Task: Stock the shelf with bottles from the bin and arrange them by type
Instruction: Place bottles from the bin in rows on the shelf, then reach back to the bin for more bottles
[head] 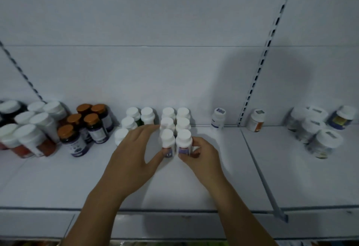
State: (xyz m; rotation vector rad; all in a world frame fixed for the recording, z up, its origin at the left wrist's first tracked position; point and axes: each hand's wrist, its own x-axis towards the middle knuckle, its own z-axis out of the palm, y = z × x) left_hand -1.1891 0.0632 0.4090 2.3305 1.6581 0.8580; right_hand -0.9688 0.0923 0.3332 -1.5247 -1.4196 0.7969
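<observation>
On the white shelf (213, 183) stands a block of small white-capped bottles with purple labels, two columns wide. My right hand (202, 154) grips the front right bottle (184, 140) of that block, thumb on its label and fingers curled round its right side. My left hand (134, 154) reaches to the front left bottle (168, 140): its thumb presses the label and its straight fingers lie along the block's left side. Both front bottles stand upright and touch each other.
Left of the block stand white-capped bottles with green labels (134, 118), brown-capped dark bottles (87, 127) and white-capped red bottles (29, 135). To the right stand a lone bottle (218, 117), another (256, 120) past the shelf divider (258, 166), and wider jars (318, 139).
</observation>
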